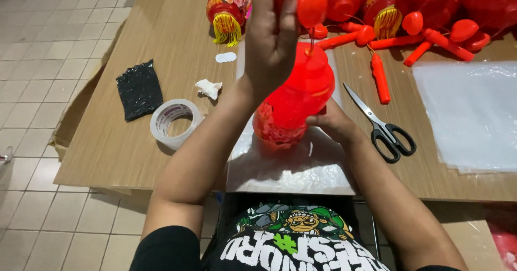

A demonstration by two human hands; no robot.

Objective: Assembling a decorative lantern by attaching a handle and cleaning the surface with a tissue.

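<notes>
Hanging almost upright over the counter (134,152), the red plastic lantern (296,101) lies directly below the raised left hand (272,39), which pinches its red handle piece (311,2) from above. The right hand (331,123) is the nearer one, fingers curled against the lantern's lower right side, steadying it beside the scissors (385,128).

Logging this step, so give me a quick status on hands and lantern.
Left hand raised, grip on red handle piece. Right hand steadies red lantern over plastic sheet. Scissors beside, clear.
</notes>
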